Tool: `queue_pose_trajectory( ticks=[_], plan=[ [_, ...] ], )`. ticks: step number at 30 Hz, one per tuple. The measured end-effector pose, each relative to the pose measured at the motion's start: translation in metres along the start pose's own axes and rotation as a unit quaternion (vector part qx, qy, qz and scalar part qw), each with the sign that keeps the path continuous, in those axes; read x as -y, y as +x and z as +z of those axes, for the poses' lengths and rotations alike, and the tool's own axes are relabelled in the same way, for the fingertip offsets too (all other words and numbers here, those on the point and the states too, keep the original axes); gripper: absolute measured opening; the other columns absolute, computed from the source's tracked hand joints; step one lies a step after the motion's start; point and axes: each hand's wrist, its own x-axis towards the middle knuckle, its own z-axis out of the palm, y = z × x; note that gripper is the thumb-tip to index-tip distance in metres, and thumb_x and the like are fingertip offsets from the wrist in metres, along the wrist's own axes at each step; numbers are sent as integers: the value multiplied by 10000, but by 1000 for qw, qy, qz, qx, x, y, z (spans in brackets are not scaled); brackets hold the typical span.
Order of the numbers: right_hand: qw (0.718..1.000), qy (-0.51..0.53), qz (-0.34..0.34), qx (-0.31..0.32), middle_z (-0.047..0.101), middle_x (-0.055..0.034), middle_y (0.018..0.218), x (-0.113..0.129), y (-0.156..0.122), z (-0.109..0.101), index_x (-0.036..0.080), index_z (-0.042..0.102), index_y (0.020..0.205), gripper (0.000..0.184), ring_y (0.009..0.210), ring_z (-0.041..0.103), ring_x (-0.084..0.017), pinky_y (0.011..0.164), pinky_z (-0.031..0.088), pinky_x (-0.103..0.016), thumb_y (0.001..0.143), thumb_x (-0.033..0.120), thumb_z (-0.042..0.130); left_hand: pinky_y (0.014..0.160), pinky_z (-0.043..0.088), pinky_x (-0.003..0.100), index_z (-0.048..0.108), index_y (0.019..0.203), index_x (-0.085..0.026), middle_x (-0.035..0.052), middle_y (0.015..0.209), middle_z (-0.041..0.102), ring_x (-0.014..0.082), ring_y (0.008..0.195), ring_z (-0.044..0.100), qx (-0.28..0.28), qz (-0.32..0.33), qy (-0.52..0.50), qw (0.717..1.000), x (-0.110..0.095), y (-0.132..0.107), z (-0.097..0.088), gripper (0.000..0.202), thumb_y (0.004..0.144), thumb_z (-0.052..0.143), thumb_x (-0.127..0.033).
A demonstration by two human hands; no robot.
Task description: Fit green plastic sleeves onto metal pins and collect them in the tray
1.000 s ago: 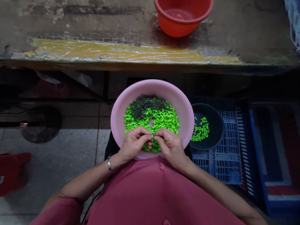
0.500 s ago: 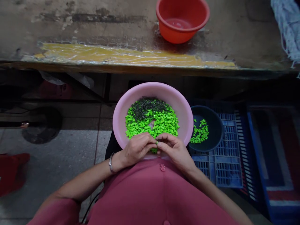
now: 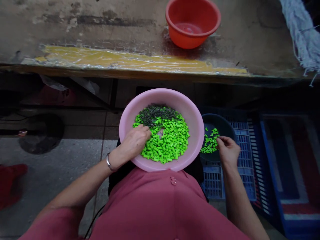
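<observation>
A pink basin [image 3: 197,140] rests at my lap, holding many small bright green tube-like plastic pieces [image 3: 172,140] and a heap of thin dark pins or wires [image 3: 155,114] at its far side. My left hand [image 3: 136,139] reaches over the basin's left rim, its bent fingers together among the pieces; what they hold, if anything, is hidden. To the right, my right hand [image 3: 228,149] is over the edge of a dark basin [image 3: 228,128], thumb and fingertips pinched. Whether a piece is between them is too small to tell. Green pieces [image 3: 210,141] lie in that dark basin.
A worktable [image 3: 120,36] with yellow tape [image 3: 125,61] along its edge stands ahead. On it are a red basin [image 3: 192,30] and a bundle of pale strings [image 3: 302,36]. The dark basin stands on a blue plastic crate [image 3: 215,186]. A red object [image 3: 12,183] is at far left.
My hands were together over the pink basin's near edge, pinching a small green piece. They have parted: the right moved across to the dark basin, the left moved left and deeper among the pieces.
</observation>
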Motion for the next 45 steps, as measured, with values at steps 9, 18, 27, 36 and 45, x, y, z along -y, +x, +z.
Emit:
queue_pose_trajectory(
  ticks=[9, 18, 27, 36, 45],
  plan=[
    [978, -75, -188, -43, 681, -141, 1044, 32, 1, 3, 130, 701, 984, 247, 1012, 618, -262, 922, 473, -427, 821, 253, 564, 693, 367, 352, 591, 1181, -129, 126, 1135, 629, 257, 957, 474, 48, 57, 44, 996, -21, 6, 21, 297, 951, 405, -105],
    [692, -296, -511, 416, 696, -116, 817, 155, -68, 101, 133, 710, 849, 233, 779, 624, -212, 691, 438, -315, 920, 121, 488, 702, 412, 369, 644, 913, -106, 127, 912, 601, 264, 888, 498, 58, 61, 50, 995, -19, 7, 26, 185, 924, 460, -107],
    [650, -359, -495, 451, 699, -171, 834, 147, -80, 138, 89, 714, 866, 219, 796, 605, -253, 662, 370, -337, 900, 112, 499, 791, 487, 391, 614, 838, -102, 135, 897, 589, 262, 876, 536, 30, 28, 26, 999, -17, -3, 21, 193, 865, 440, -22],
    [692, -334, -490, 412, 686, -154, 822, 139, -80, 133, 91, 679, 827, 196, 785, 602, -235, 681, 385, -322, 855, 74, 486, 754, 486, 360, 606, 858, -148, 78, 816, 601, 223, 822, 550, -13, -31, -134, 990, -11, 0, 20, 187, 862, 453, -39],
    [878, 128, -166, 430, 644, 15, 662, 141, -78, 96, 174, 651, 907, 130, 553, 565, -126, 557, 461, -250, 829, 267, 603, 534, 442, 200, 666, 904, -146, 5, 713, 636, 90, 570, 551, -30, -186, -692, 697, -4, 0, -2, 176, 819, 659, -300]
  ],
)
